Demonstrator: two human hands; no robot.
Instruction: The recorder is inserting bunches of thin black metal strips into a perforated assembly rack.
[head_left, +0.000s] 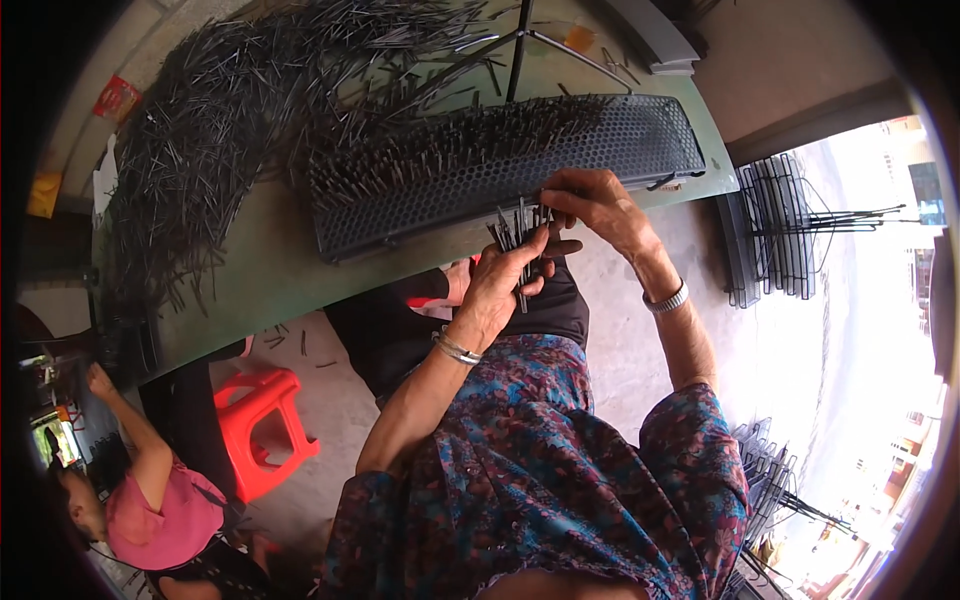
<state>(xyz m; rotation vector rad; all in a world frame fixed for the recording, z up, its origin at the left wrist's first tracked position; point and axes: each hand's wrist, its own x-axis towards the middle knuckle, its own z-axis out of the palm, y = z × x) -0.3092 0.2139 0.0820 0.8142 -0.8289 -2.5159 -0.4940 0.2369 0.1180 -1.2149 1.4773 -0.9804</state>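
In front of my lap, my left hand (492,292) is wrapped round a bundle of thin dark strips (513,228). My right hand (605,212) is pinched at the top of that bundle, thumb and forefinger together; what lies between those fingertips is too small to make out. Just beyond both hands is a long black perforated tray (655,135), full of small holes. Many dark strips (400,170) stand upright in its left and middle part, while its right end shows bare holes.
A big heap of loose dark strips (200,140) covers the left of the green table (265,265). Black wire racks (785,230) stand at the right. A red stool (262,430) and a person in a pink top (165,515) are at the lower left.
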